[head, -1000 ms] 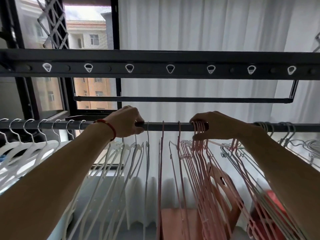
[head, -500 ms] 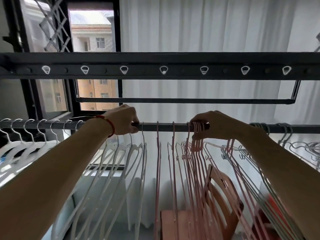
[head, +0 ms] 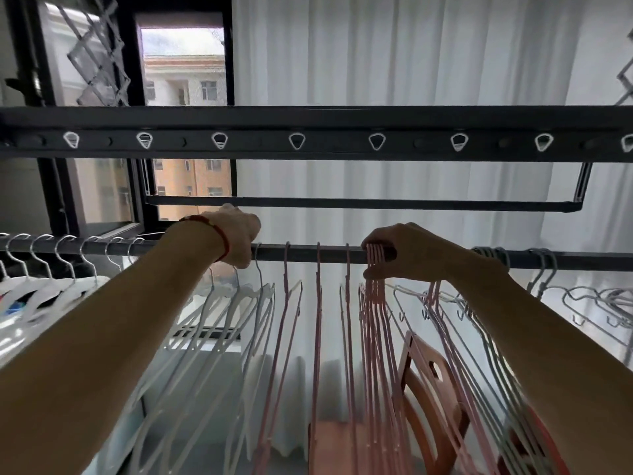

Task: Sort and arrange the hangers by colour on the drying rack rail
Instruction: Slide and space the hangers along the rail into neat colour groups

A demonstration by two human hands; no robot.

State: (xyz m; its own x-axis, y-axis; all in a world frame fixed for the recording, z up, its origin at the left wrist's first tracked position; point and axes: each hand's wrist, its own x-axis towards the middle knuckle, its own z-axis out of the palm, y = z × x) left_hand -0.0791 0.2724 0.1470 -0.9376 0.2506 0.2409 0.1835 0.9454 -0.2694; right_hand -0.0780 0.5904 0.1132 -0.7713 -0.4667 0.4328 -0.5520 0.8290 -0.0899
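Observation:
A dark rail [head: 332, 254] runs across the view. White hangers [head: 236, 303] hang on it at left, beneath my left hand [head: 236, 236], which curls over the rail and the white hooks there. Three single pink hangers [head: 318, 303] hang spaced in the middle. My right hand [head: 407, 252] grips a tight bunch of pink hanger hooks [head: 375, 255] on the rail. Grey-blue hangers [head: 493, 255] hang to the right of my right wrist, partly hidden by my forearm.
More white hangers with metal hooks [head: 44, 255] line the far left of the rail. A perforated black bar [head: 308, 142] crosses above. An orange chair [head: 428, 389] stands below. White curtains [head: 411, 63] and a window [head: 185, 80] lie behind.
My left hand has slid left along the rail with the white hangers, widening the gap to the pink ones. The single pink hangers have spread apart. My right hand stays on the pink bunch.

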